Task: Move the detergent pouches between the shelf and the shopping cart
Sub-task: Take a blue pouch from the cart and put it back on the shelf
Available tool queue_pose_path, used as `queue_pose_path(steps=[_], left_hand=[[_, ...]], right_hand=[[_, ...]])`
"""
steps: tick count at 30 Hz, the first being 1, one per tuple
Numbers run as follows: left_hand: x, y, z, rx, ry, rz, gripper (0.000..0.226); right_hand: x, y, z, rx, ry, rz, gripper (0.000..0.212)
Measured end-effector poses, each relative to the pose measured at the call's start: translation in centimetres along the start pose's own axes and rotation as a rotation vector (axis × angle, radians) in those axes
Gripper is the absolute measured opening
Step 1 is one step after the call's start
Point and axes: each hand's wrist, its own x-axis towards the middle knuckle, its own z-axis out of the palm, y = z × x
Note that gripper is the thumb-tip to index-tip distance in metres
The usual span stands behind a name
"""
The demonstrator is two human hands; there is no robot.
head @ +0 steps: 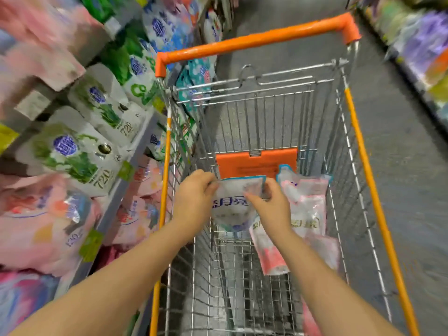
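Both hands inside shopping cart (358,132). Left hand (194,200) and right hand (271,209) each hold grip clamped on top edge of white pouch (232,204), above basket floor. Pink pouches (308,209) already in cart, just beside. Shelf (135,151) at left, many pouches left. Direction of transfer unclear; task partway.

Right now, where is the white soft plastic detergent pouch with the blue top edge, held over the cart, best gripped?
By its flat sealed top edge, from above. The white blue-edged detergent pouch hangs upright with a bulging, floppy body, so the stiff seam's two corners give firm pinch points, where the left hand and right hand already sit.
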Motion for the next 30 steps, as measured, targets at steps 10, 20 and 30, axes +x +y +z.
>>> queue_pose_path(steps=[10,20,30], left_hand=[[-10.1,9.7,-21.4,-0.027,0.367,0.295,0.018],[-26.2,16.1,-40.3,0.063,0.734,0.437,0.020],[-43.2,20.1,-51.4,0.140,1.012,0.351,0.021]], right_hand=[[-15.2,-11.5,-1.6,0.004,-0.134,-0.160,0.066],[-32.8,-25.0,-1.7,0.093,-0.104,-0.430,0.047],[-49.1,-31.5,-1.0,0.387,-0.259,-0.670,0.046]])
